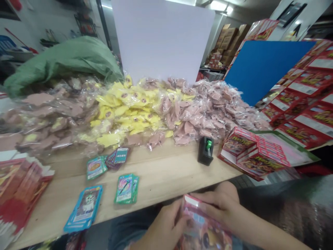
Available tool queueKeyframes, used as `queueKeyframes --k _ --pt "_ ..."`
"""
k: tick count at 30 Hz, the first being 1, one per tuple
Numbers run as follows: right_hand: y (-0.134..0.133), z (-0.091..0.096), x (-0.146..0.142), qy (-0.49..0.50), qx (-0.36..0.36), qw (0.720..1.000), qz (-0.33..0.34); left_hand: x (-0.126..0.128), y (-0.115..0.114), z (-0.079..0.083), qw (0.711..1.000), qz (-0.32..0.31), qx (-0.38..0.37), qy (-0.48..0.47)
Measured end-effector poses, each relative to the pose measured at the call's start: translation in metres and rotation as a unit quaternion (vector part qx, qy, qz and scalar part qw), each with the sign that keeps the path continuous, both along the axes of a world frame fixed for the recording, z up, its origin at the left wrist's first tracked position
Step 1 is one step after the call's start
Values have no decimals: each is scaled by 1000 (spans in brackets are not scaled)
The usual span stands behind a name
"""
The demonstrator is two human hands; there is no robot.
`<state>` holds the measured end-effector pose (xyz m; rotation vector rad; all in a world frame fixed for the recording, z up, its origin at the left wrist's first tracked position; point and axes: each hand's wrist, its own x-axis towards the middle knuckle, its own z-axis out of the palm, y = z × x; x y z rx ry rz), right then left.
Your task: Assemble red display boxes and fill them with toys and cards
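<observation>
Over my lap, at the table's front edge, I hold a red printed card box (201,229) between both hands. My left hand (166,222) is closed around its left side. My right hand (221,206) grips the box from the top and right, with the fingers partly hidden. Motion blurs the box a little. On the table to the left lie a stack of blue-edged cards (85,208), a small pile of green-edged cards (126,189), more green-edged cards (95,167) and a fanned purple-edged pile (116,159).
A heap of bagged yellow pieces (135,107) and bagged pinkish pieces (208,107) runs along the back. A black tape dispenser (205,151) stands before it. Right of that, a tray holds red boxes (262,156). Flat red cartons (23,191) lie at left.
</observation>
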<state>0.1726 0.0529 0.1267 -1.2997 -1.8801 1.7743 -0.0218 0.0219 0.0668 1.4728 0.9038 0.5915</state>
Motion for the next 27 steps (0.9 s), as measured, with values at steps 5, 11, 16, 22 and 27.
queueKeyframes --k 5,11,16,22,27 --pt "1 9 0 -44 59 997 9 -4 -1 12 999 -14 -37 -20" --pt "-2 24 0 -94 141 978 120 -13 1 20 997 -45 -39 -41" --pt "-22 -5 -8 -123 254 951 124 -16 9 31 998 -36 -19 -39" --pt "45 -40 40 -89 181 863 -463 -30 73 64 931 -17 333 148" --pt "137 -71 57 -84 -51 832 -546 -14 113 33 858 -44 441 258"
